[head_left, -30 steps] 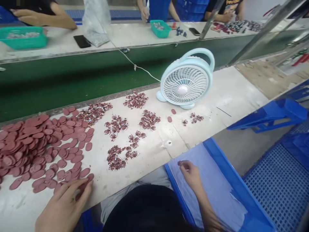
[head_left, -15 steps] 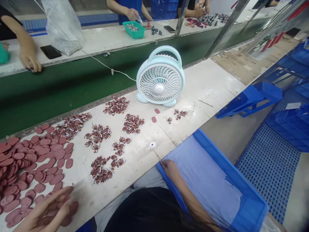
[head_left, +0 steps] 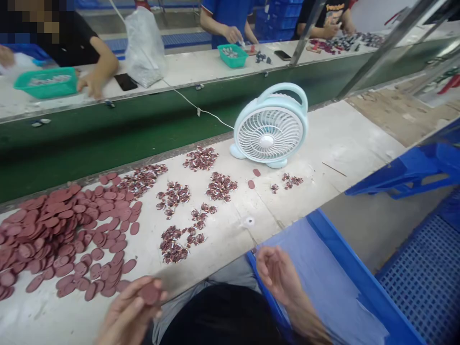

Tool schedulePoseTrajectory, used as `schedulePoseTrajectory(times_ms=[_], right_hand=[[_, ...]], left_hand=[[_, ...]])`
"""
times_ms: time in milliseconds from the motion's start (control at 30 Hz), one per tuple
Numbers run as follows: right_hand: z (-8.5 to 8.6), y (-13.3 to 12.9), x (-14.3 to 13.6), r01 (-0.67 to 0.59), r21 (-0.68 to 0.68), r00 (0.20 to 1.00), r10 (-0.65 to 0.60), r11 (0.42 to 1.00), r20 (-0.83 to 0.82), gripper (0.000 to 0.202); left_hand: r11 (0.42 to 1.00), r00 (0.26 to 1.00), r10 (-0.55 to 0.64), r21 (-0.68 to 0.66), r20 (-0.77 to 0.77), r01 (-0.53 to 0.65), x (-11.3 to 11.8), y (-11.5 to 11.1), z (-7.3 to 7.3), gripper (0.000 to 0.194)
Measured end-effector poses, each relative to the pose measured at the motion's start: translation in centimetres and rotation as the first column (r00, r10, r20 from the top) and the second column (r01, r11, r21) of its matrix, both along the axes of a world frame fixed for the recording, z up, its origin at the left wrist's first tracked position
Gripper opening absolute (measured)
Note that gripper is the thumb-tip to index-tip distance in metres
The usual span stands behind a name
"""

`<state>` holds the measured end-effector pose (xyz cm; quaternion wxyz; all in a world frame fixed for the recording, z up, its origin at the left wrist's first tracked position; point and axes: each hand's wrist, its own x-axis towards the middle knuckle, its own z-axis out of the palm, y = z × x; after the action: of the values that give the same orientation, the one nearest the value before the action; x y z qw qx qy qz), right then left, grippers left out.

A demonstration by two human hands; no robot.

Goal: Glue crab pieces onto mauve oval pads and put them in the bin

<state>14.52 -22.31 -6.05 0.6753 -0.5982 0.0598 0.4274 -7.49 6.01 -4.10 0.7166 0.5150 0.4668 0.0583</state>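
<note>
A flat reddish-brown oval disc [head_left: 150,293] is pinched in my left hand [head_left: 127,311], above the table's near edge. My right hand [head_left: 279,275] is at the table edge over the blue crate, its fingers loosely curled and apart, with nothing visible in them. A large heap of similar oval discs [head_left: 64,215] spreads over the left of the table. Small piles of brown-and-white pieces [head_left: 174,244] lie in the middle, too small to make out in detail. Two single discs [head_left: 251,184] rest in front of the fan, near a small white ring [head_left: 249,221].
A light-blue fan [head_left: 269,129] stands on the table [head_left: 223,239], its cord running left. A blue crate [head_left: 323,225] lined with a pale sheet sits to my right. Across a green belt [head_left: 108,139], people work beside green baskets [head_left: 46,88]. A thin stick [head_left: 334,169] lies at right.
My left hand has moved right, away from the heap, with a disc raised in it. My right hand has turned and its pinch has loosened. The view has shifted left.
</note>
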Motion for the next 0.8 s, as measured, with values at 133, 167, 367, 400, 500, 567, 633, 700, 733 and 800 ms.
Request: schedulePoseTrajectory(times_ms=[133,167,367,400,500,567,633,700,733,800], right_hand=[[1.8,4.7,1.6,0.190,0.379,0.933,-0.046,0.906,-0.358,0.090],[2.0,5.7,2.1,0.248,0.408,0.915,-0.073,0.879,-0.397,0.083],[3.3,8.2,2.3,0.292,0.352,0.911,-0.146,0.889,-0.386,0.045],[3.5,8.2,1.7,0.289,0.330,0.920,-0.165,0.898,-0.356,0.043],[4.0,7.9,-0.7,0.223,0.254,0.970,-0.189,0.941,-0.151,0.053],[4.3,7.8,-1.9,0.156,0.205,0.988,-0.153,0.966,-0.027,0.056],[4.5,7.9,-2.6,0.124,0.181,0.992,-0.128,0.976,0.013,0.056],[4.8,8.1,-2.9,0.117,0.175,0.992,-0.124,0.978,0.032,0.055],[4.9,8.2,-2.9,0.112,0.171,0.991,-0.122,0.979,0.048,0.053],[5.1,8.3,-3.0,0.097,0.170,0.990,-0.113,0.981,0.090,0.048]], left_hand=[[0.884,0.987,0.102,-0.465,0.122,-0.033,3.7,-4.3,0.6,0.041],[0.866,0.981,0.109,-0.500,0.160,-0.014,4.4,-4.9,0.8,0.039],[0.799,0.952,0.176,-0.601,0.249,0.010,5.4,-6.3,1.2,0.032],[0.781,0.951,0.182,-0.624,0.252,0.016,5.5,-6.5,1.1,0.032],[0.740,0.944,0.202,-0.672,0.260,0.027,5.9,-7.1,1.0,0.036],[0.738,0.946,0.204,-0.674,0.253,0.021,6.5,-7.4,1.3,0.041],[0.749,0.949,0.196,-0.663,0.248,0.018,7.1,-7.5,1.8,0.045],[0.757,0.951,0.187,-0.653,0.246,0.020,7.5,-7.4,2.1,0.048],[0.761,0.952,0.185,-0.649,0.246,0.020,7.6,-7.4,2.2,0.048],[0.766,0.952,0.181,-0.643,0.247,0.021,7.7,-7.2,2.2,0.048]])
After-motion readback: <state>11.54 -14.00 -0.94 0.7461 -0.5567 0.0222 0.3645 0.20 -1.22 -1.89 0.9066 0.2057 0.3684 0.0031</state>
